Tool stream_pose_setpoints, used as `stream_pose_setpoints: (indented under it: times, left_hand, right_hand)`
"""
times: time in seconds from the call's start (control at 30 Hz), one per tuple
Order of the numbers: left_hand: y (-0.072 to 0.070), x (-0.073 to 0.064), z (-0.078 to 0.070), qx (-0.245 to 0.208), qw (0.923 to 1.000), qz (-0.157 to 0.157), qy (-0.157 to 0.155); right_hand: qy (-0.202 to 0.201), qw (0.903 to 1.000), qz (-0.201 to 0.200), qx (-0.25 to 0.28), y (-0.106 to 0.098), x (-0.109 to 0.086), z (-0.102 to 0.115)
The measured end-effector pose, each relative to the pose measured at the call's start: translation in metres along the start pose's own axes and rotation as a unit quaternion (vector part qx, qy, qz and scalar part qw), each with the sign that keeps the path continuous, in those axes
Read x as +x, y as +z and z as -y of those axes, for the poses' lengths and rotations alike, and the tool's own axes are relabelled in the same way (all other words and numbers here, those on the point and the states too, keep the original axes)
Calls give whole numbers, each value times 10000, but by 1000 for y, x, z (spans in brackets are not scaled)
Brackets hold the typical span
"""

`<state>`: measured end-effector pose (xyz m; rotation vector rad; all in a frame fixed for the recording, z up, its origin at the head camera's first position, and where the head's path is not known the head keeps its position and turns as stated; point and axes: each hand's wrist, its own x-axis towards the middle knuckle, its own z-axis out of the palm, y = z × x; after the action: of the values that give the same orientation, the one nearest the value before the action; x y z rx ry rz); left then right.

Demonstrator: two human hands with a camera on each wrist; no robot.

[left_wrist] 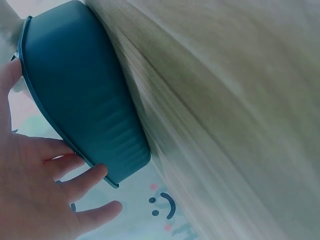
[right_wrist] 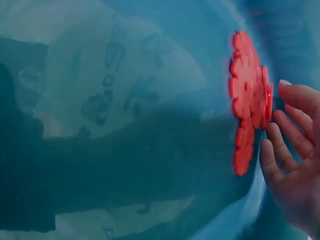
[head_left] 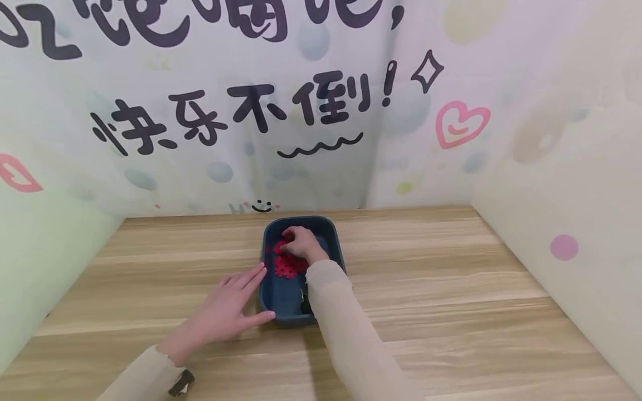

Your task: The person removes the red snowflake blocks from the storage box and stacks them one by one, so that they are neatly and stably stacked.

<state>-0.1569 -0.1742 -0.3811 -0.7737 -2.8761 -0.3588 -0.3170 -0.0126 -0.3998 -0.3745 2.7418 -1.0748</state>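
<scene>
A dark blue rectangular tray [head_left: 286,301] stands on the table with several red flower-shaped plastic pieces [head_left: 286,268] lying in it. Reaching down inside it, my right hand [head_left: 303,245] is at these pieces. In the right wrist view the red pieces [right_wrist: 245,95] overlap one another, and the thumb and fingers of my right hand [right_wrist: 295,135] are loosely bent right at their edge. My left hand [head_left: 230,306] rests spread against the tray's left side. The left wrist view shows its fingertips [left_wrist: 95,172] and thumb along the rim of the tray [left_wrist: 75,90].
A small dark item [head_left: 305,301] shows at the near end of the tray, partly behind the right sleeve [head_left: 346,328]. The wood-grain table [head_left: 426,267] meets a printed cloth wall [head_left: 321,184] at the back. Pale walls stand at both sides.
</scene>
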Motion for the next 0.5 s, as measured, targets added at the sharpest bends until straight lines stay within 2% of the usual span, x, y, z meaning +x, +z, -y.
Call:
stream_pose_setpoints:
  times: [0.5]
  left_hand:
    - [2,-1,0,-6,10000,-6,0]
  right_hand:
    - [2,9984,320,-472,4,3,-3]
